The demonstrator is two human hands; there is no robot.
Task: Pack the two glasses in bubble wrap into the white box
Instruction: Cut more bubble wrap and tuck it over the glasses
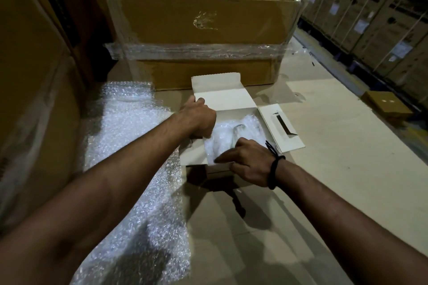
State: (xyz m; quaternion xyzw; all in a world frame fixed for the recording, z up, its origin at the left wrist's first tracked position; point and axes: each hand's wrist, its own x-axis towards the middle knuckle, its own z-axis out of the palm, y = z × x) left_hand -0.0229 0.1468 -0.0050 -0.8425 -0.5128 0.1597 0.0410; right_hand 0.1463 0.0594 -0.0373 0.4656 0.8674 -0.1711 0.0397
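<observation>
Your left grip (pixel 199 118) is clenched on the left edge of the box (pixel 225 99) lid, which stands open. The glasses (pixel 228 137), in bubble wrap, lie inside the box. Your right grip (pixel 245 162) rests on them with fingers bent into the wrap; I cannot tell whether it grasps them. A loose wrap sheet (pixel 129 136) lies just left.

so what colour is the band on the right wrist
Black; the band shows best in the head view.
</observation>
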